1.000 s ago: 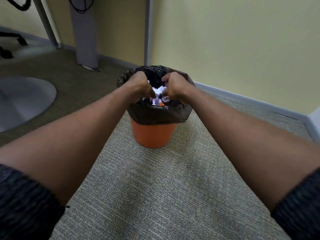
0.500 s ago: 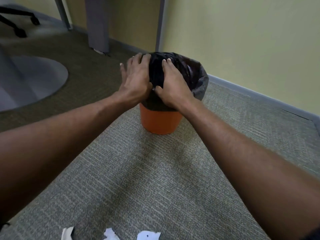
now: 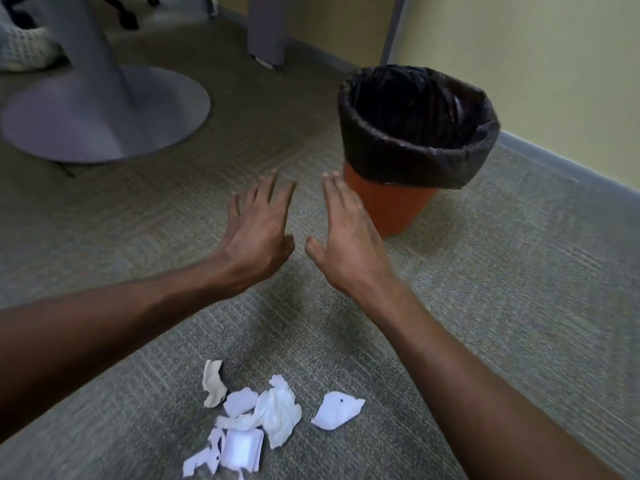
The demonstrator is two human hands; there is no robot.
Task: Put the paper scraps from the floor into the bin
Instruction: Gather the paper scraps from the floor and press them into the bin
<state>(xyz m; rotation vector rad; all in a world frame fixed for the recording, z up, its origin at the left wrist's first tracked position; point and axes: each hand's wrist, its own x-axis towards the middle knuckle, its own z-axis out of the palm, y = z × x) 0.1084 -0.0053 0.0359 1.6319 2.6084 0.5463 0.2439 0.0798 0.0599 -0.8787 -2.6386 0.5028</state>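
An orange bin (image 3: 394,209) lined with a black bag stands on the carpet at the upper right; its inside looks dark. Several white paper scraps (image 3: 263,420) lie in a loose pile on the carpet near the bottom, with one separate scrap (image 3: 337,414) just to their right. My left hand (image 3: 258,233) and my right hand (image 3: 346,244) hover side by side over the carpet, between the scraps and the bin. Both have spread fingers and hold nothing. My right hand's fingertips overlap the bin's lower left side.
A round grey table base (image 3: 104,116) with its column stands at the upper left. A grey panel leg (image 3: 266,29) and a yellow wall with grey skirting (image 3: 571,161) lie behind the bin. A chair's dark castors show at the top.
Both hands were together over the bin's mouth, then flat on its near rim. Now they have pulled back off the bin, toward me, and are empty. The scraps have come into view.
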